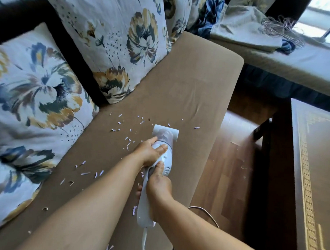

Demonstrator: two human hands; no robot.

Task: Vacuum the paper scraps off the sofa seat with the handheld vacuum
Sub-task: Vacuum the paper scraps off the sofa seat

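Grip: your left hand (150, 152) lies over the body of the white plastic handheld vacuum (155, 173), fingers curved round its top, and your right hand (159, 182) is wrapped round the handle just behind, thumb near the grey switch.
Nozzle: the wide white head (165, 131) sits flat on the tan fabric sofa seat (190, 84), ahead of both hands.
Scraps: the small white paper scraps (128, 142) lie mostly to the left of your grip and back along your left forearm; a few sit ahead of and right of the nozzle.
Risk: a fast sweep would probably push or blow scraps aside instead of lifting them, and those near the seat's right edge could drop to the wooden floor (224, 164), where bits already lie.
Cord: the white cable (144, 240) trails behind your right wrist; it may drag scraps or snag.
Surroundings: floral-print cushions (36, 94) crowd the left; scraps close to them may be hard for the wide head to reach. A dark wooden table (312, 167) stands right of the sofa.
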